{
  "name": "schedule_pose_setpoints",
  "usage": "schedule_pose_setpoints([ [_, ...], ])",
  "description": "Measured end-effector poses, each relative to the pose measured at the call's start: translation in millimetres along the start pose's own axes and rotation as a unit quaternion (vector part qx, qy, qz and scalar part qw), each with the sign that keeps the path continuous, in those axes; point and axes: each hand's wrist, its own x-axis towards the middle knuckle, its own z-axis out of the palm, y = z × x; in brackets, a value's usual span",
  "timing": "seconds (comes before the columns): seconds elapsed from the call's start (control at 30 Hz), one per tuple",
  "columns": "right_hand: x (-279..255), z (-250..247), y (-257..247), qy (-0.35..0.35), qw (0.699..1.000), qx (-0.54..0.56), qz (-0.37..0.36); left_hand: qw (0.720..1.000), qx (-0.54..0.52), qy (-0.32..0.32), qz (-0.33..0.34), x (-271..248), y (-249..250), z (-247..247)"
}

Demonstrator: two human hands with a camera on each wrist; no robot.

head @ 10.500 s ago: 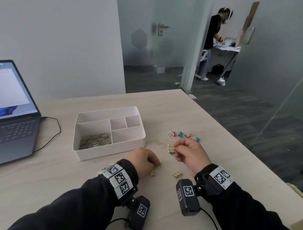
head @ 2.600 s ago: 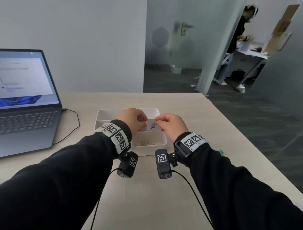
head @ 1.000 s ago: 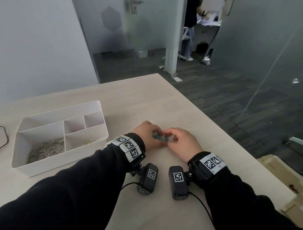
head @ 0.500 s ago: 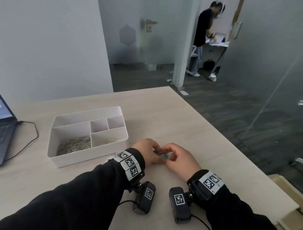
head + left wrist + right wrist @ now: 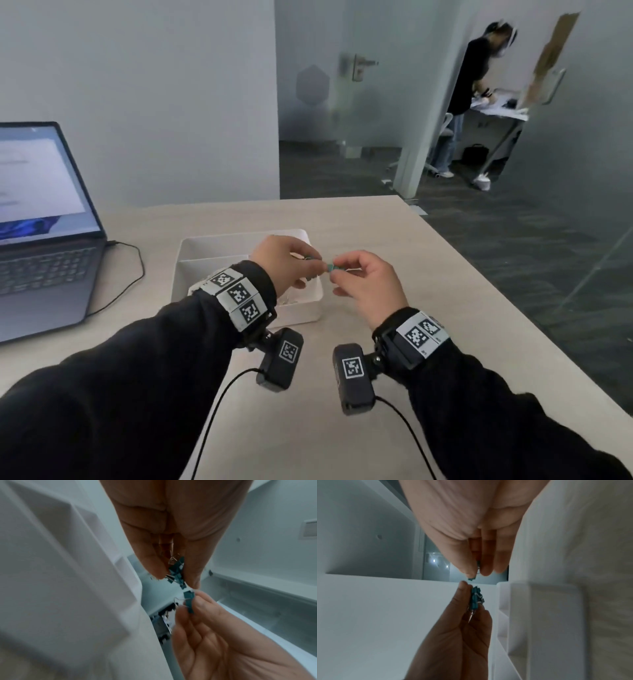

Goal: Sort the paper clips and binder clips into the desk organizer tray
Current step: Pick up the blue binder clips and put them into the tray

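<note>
The white organizer tray (image 5: 212,240) sits mid-table, partly hidden behind my left wrist. My left hand (image 5: 317,265) hovers over the tray's right end and pinches a small bunch of teal binder clips (image 5: 177,572) between thumb and fingers. My right hand (image 5: 337,270) is just right of it, fingertips almost touching, and pinches a single teal binder clip (image 5: 331,268). In the left wrist view that single clip (image 5: 189,601) hangs just below the bunch. The right wrist view shows the bunch (image 5: 476,597) beneath my right fingertips. What lies in the tray's compartments is hidden.
An open laptop (image 5: 41,212) stands at the left, its black cable (image 5: 132,270) looping towards the tray. The table's right edge (image 5: 513,311) drops to dark flooring. Beyond a glass partition a person (image 5: 469,96) stands at another desk.
Both hands have lifted off the table at the right and moved left to above the tray's right end, still pinching teal clips. The head view has swung left, so the laptop shows again.
</note>
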Motion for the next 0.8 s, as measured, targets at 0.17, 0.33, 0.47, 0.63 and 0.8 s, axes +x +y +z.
schedule_pose_setpoints([
  [0.17,53,37,-11,-0.004,0.997,-0.078,-0.019,0.996,0.004,0.093,-0.011,39,-15,-46],
  [0.33,86,58,-7,-0.013,0.989,-0.146,-0.028,0.993,0.082,0.08,-0.037,67,-27,-53],
  [0.47,99,64,3,-0.018,0.978,-0.204,-0.027,0.986,0.153,0.052,-0.038,78,-32,-41],
  [0.63,97,60,8,-0.034,0.973,-0.227,-0.021,0.984,0.157,0.053,-0.072,88,-40,-34],
  [0.8,78,49,8,-0.032,0.974,-0.222,-0.02,0.978,0.186,0.027,-0.095,76,-39,-37],
])
